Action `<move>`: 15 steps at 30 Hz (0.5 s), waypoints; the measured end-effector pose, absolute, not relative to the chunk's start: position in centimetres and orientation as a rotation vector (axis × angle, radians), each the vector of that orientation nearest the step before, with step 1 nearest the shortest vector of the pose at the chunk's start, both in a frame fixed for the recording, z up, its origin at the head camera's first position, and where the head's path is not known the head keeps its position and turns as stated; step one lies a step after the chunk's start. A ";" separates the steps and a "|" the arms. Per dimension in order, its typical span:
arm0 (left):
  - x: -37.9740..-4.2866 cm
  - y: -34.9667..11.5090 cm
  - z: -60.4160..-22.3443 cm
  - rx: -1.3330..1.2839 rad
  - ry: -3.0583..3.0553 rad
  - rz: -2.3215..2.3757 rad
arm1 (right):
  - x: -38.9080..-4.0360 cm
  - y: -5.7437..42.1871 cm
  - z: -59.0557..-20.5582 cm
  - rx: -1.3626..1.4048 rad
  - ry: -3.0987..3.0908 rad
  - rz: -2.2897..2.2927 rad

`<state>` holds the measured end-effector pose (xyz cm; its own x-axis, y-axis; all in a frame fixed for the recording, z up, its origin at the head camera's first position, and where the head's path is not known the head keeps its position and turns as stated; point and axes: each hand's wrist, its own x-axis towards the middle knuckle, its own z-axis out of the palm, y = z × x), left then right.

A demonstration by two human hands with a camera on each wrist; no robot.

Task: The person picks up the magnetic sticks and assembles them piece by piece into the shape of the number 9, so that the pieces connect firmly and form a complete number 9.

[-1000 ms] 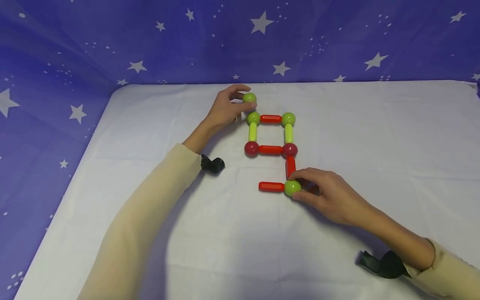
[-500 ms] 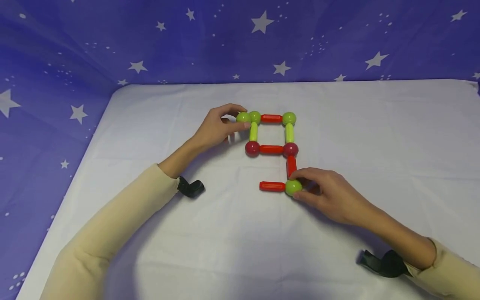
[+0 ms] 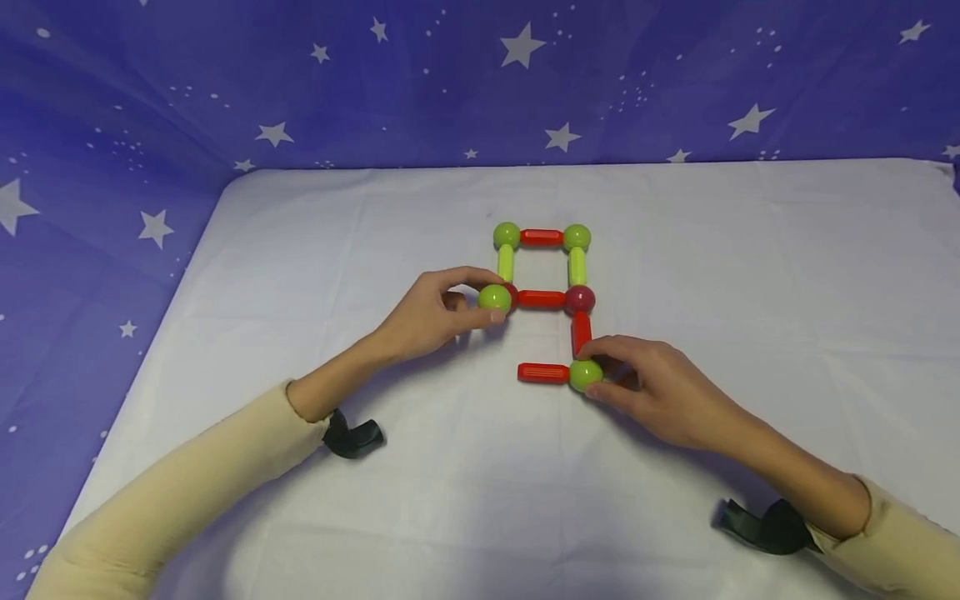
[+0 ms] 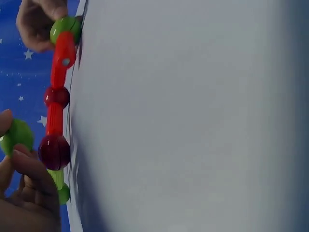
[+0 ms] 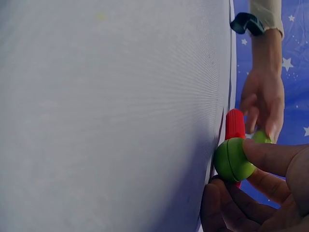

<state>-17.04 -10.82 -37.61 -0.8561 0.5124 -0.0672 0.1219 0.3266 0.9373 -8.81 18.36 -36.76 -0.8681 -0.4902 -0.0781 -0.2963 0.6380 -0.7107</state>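
Note:
My left hand [image 3: 431,315] pinches a green ball [image 3: 495,298] between thumb and fingers, raised above the table and overlapping a dark red ball [image 4: 54,152] in the head view. My right hand [image 3: 667,392] pinches another green ball [image 3: 585,375] at the near corner of a ball-and-stick figure. From that ball one red stick [image 3: 543,373] points left with a free end. A second red stick [image 3: 581,333] runs up to a dark red ball [image 3: 580,299]. Beyond lies a square of red and yellow-green sticks with green balls [image 3: 577,238] at its far corners.
A white cloth [image 3: 750,275] covers the table. Behind it and on the left hangs a blue sheet with white stars [image 3: 480,83]. Dark straps [image 3: 352,435] stick out at both sleeve cuffs.
My left hand has carried its green ball from beyond the square's far left corner toward me, down the left side to the near left corner. The right hand and the figure have stayed put.

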 end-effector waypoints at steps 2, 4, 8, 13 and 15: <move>-16.4 -11.2 -37.8 0.570 2.252 1.483 | -8.8 18.3 -36.8 -0.639 2.596 -1.057; -15.9 -11.5 -37.9 0.581 2.256 1.420 | -8.8 18.3 -36.8 -0.640 2.594 -1.063; -15.2 -11.9 -38.0 0.615 2.258 1.307 | -8.8 18.4 -36.7 -0.643 2.594 -1.074; -14.6 -11.6 -38.2 0.665 2.229 1.248 | -8.8 18.4 -36.7 -0.649 2.594 -1.073; -14.4 -11.3 -38.2 0.683 2.212 1.231 | -8.9 18.3 -36.8 -0.648 2.593 -1.069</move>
